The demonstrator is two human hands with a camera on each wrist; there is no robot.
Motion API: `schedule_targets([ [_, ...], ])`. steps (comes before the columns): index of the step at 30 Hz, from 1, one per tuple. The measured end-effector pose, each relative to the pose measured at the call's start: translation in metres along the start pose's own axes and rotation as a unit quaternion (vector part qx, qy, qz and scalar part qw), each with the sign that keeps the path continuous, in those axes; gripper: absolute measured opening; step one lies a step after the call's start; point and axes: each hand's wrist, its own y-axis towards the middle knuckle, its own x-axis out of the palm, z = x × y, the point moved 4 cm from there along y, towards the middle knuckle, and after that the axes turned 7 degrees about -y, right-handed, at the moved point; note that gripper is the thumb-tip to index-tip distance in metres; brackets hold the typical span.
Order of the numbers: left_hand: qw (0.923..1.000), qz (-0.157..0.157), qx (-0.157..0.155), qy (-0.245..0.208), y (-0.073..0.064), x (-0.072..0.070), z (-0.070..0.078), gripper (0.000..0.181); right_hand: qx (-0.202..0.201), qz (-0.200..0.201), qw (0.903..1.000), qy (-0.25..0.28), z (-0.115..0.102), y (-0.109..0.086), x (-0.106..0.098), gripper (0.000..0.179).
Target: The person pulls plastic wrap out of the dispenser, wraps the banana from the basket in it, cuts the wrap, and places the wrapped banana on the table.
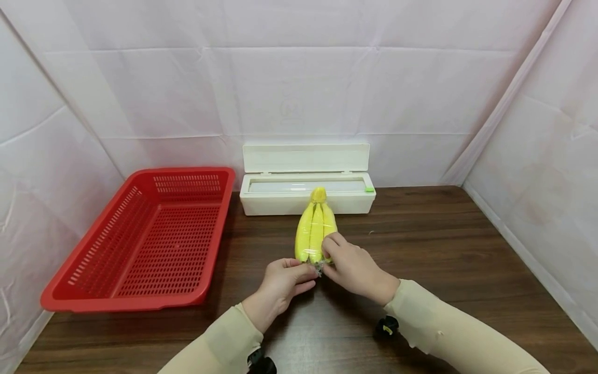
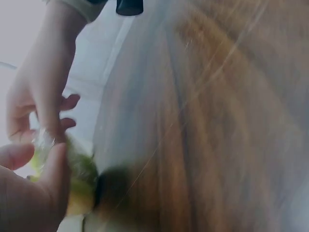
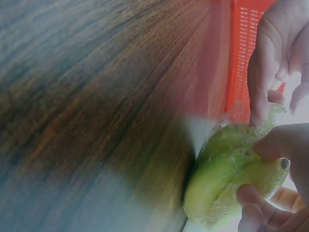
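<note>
A bunch of yellow bananas (image 1: pixel 310 231), wrapped in clear cling film (image 1: pixel 320 267), lies on the table with its stem away from me. The film is gathered at the near tips, where my left hand (image 1: pixel 284 283) pinches it between thumb and fingers. My right hand (image 1: pixel 357 265) has curled fingers on the lower right of the bananas, its thumb by the gathered film. In the right wrist view, the wrapped bananas (image 3: pixel 212 186) show shiny creases, with right thumb and fingers around the tips. The left wrist view shows both hands meeting at the film (image 2: pixel 44 140), partly blurred.
A red perforated plastic basket (image 1: pixel 207 270) stands on the left of the dark wooden table (image 1: pixel 444 249). Behind the bananas is a white cling film dispenser box (image 1: pixel 275 204), its lid (image 1: pixel 306 158) raised. White cloth walls (image 1: pixel 299 93) enclose the back and sides.
</note>
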Motion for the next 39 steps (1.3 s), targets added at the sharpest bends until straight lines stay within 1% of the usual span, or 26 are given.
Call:
schedule_targets([
  [3, 0.9991, 0.021, 0.008, -0.035, 0.001, 0.002, -0.005, 0.024, -0.002, 0.003, 1.0000, 0.007, 0.000, 0.000, 0.000, 0.026],
  [5, 0.9979, 0.033, 0.012, -0.054, 0.002, 0.004, -0.009, 0.024, -0.004, 0.005, 0.9999, 0.011, 0.001, 0.000, 0.000, 0.025],
  [7, 0.9974, 0.035, 0.011, -0.061, 0.004, 0.005, -0.012, 0.018, -0.006, 0.006, 0.9999, 0.014, 0.001, 0.000, 0.000, 0.025],
  [9, 0.9975, 0.031, 0.008, -0.063, 0.004, 0.007, -0.014, 0.021, -0.009, 0.008, 0.9998, 0.016, 0.001, 0.000, 0.001, 0.025],
  [12, 0.9986, 0.026, 0.010, -0.045, 0.004, 0.010, -0.016, 0.030, -0.013, 0.009, 0.9997, 0.018, 0.002, 0.000, 0.002, 0.026],
  [16, 0.9993, 0.036, 0.007, -0.004, 0.004, 0.010, -0.018, 0.026, -0.016, 0.008, 0.9997, 0.018, 0.004, -0.001, 0.002, 0.026],
  [18, 0.9993, 0.032, -0.002, 0.018, 0.003, 0.010, -0.019, 0.025, -0.017, 0.008, 0.9996, 0.019, 0.004, -0.001, 0.001, 0.026],
  [19, 0.9994, 0.025, -0.007, 0.024, 0.004, 0.011, -0.020, 0.026, -0.017, 0.007, 0.9996, 0.020, 0.004, -0.001, 0.001, 0.026],
  [22, 0.9996, 0.002, -0.012, 0.026, 0.005, 0.012, -0.020, 0.029, -0.018, 0.007, 0.9995, 0.023, 0.004, -0.001, 0.000, 0.025],
  [25, 0.9999, -0.011, -0.006, 0.010, 0.006, 0.013, -0.019, 0.032, -0.020, 0.006, 0.9995, 0.025, 0.004, -0.001, -0.001, 0.024],
  [27, 1.0000, -0.008, -0.002, 0.004, 0.007, 0.013, -0.019, 0.031, -0.020, 0.005, 0.9995, 0.026, 0.004, -0.001, -0.001, 0.024],
  [31, 0.9999, -0.004, -0.008, 0.008, 0.006, 0.012, -0.019, 0.029, -0.021, 0.001, 0.9994, 0.026, 0.005, -0.001, -0.001, 0.024],
  [36, 0.9992, -0.013, -0.025, 0.029, 0.004, 0.012, -0.020, 0.031, -0.025, 0.001, 0.9994, 0.024, 0.006, -0.001, 0.000, 0.024],
  [39, 0.9989, -0.018, -0.029, 0.032, 0.004, 0.012, -0.020, 0.031, -0.024, -0.003, 0.9994, 0.026, 0.006, -0.001, 0.000, 0.024],
])
